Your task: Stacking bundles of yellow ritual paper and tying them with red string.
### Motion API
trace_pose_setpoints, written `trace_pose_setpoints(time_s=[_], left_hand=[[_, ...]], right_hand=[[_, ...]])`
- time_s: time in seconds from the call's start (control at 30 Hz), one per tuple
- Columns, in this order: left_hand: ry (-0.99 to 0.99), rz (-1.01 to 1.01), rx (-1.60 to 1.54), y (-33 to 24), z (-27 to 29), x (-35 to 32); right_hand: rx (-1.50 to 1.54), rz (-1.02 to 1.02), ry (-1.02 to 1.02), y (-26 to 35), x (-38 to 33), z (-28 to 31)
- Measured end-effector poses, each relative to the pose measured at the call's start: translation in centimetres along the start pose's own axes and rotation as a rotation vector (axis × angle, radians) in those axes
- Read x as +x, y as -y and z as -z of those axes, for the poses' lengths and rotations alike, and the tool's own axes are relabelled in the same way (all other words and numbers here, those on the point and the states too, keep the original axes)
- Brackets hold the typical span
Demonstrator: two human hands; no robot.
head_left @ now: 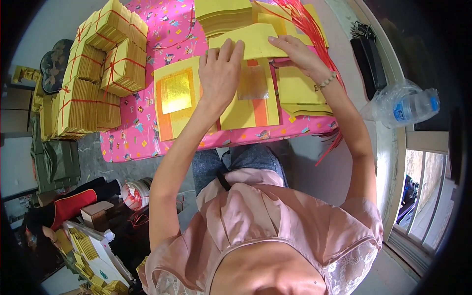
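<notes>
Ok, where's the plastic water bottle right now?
In the head view the plastic water bottle lies on its side on the window ledge at the person's right, beyond the right hand and the pink table.

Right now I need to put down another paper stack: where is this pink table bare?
Bare pink cloth lies between the tied bundles and the loose yellow stack. Crowded around both hands.

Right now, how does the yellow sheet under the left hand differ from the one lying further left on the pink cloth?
The sheet under the left hand bears a dull silvery foil square and is partly covered by the left hand. The left sheet bears a bright gold foil square, and no hand lies on it. The left sheet lies tilted; the other sits straighter. Both are yellow paper with orange stripes, flat on the pink cloth.
</notes>
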State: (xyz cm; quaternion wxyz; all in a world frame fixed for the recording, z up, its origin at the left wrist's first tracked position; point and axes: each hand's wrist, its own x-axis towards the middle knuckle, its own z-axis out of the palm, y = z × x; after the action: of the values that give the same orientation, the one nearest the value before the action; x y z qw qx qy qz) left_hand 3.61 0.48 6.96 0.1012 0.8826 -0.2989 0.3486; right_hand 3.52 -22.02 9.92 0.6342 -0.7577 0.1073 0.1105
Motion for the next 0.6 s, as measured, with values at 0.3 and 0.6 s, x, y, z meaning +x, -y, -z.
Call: trace_pose_setpoints(time_s=[0.3, 0.6], left_hand=[[-0.111, -0.351, -0.700, -7.8, 4.8, -6.2], [0.519, -0.393, -0.895, -16.2, 0.5, -18.2]], right_hand=[[0.433, 0.236, -0.037, -0.9, -6.0, 6.5], [0.635, 0.402, -0.108, -5.6, -17.6, 9.4]])
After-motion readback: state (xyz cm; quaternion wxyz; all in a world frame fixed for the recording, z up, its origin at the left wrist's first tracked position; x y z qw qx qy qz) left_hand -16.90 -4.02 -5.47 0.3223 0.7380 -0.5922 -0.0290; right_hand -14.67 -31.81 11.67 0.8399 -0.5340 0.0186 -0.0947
